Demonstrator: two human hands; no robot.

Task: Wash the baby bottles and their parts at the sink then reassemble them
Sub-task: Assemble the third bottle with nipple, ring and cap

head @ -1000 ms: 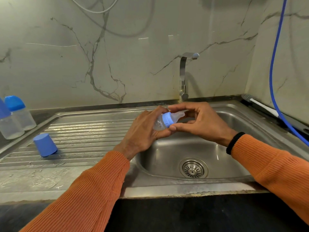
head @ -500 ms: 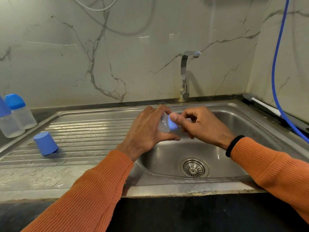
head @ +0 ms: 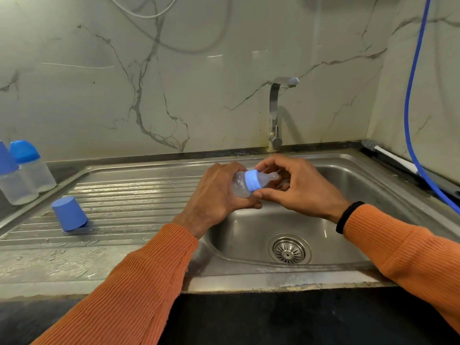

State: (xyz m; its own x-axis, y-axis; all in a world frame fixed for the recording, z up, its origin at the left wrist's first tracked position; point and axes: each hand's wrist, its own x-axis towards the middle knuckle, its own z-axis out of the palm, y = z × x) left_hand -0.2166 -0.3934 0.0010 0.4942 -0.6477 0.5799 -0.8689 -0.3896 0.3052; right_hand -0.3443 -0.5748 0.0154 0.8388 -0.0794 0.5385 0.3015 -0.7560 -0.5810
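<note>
- The bottle (head: 239,186) lies on its side in the air above the left edge of the basin (head: 343,220), long axis running left to right, base to the left, clear teat (head: 270,177) pointing right and a little up.
- The left hand (head: 214,197) grasps the clear body, fingers curled round it.
- The right hand (head: 301,188) pinches the blue ring (head: 253,181) at the neck between thumb below and fingers above.
- A steel sink with a ribbed drainboard (head: 129,195) on the left, wet, with a round drain (head: 289,249) in the basin.
- Marble-look wall behind, a tap (head: 275,115) at the back edge, a blue hose (head: 408,100) down the right wall, a brush (head: 388,155) lying beside it.
- Three bottles in all: one held, two capped ones (head: 25,170) standing at far left.
- One loose blue cap (head: 69,213), mouth down on the drainboard.
</note>
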